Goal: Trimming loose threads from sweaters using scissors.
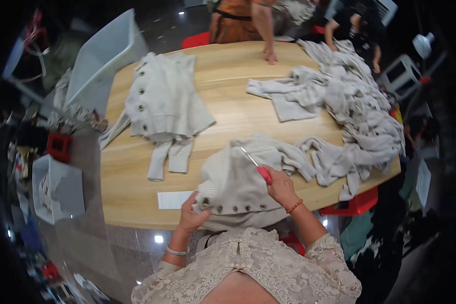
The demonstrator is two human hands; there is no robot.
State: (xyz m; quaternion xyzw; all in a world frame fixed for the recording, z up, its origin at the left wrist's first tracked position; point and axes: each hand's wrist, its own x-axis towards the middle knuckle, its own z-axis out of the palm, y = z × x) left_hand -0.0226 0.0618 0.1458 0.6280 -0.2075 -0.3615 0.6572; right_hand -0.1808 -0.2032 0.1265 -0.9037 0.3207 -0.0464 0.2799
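Note:
A cream knit cardigan [238, 175] with dark round buttons along its near edge lies on the table in front of me. My left hand [193, 215] pinches the cardigan's buttoned edge at its left end, beside a dark button. In my right hand [282, 191], above the cardigan's right part, is a red-handled tool [263, 174] with a slim metal shaft. The shaft points up and left over the knit; I cannot tell whether its tip touches. A white paper slip [174, 200] lies next to my left hand.
Another buttoned cardigan [162, 99] is spread at the table's left. Cream knitwear is heaped [357, 101] along the right side. Across the wooden table [228, 91] a person's hand [271, 54] rests on the far edge. Grey bins [101, 63] and red stools [357, 202] stand around it.

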